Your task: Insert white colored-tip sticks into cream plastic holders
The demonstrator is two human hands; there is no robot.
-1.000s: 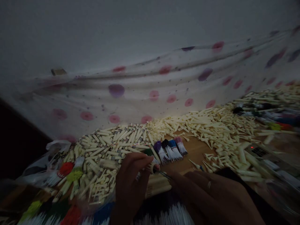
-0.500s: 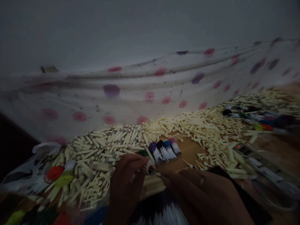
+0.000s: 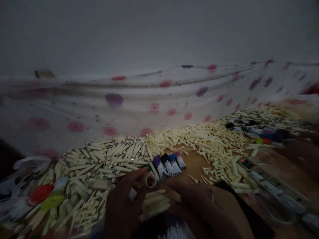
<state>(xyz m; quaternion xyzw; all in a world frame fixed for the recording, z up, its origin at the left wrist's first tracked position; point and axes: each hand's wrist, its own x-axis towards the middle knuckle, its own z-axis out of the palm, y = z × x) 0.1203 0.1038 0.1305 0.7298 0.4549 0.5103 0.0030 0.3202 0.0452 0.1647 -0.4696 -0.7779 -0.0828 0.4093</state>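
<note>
In the head view, my left hand is closed around a short cream hollow tube, its round open end turned up toward me. My right hand pinches what look like tweezers; their two thin prongs stand apart and point left, close to the tube's mouth. Just beyond the hands stand small bundles of white sticks with purple, black, blue and pink ends. Below the hands lie a large dark-ended bundle of white sticks and several pale rods. The dim light hides most fingertips.
Cream tubes with dark bands are heaped at the left, and plain cream pointed pieces behind. A power strip and a clear round container lie right. A spotted sheet hangs at the back.
The view has shifted to the right. The tube's mouth now faces me more, and the tweezers' tips have come away from it, with the prongs now visibly apart.
</note>
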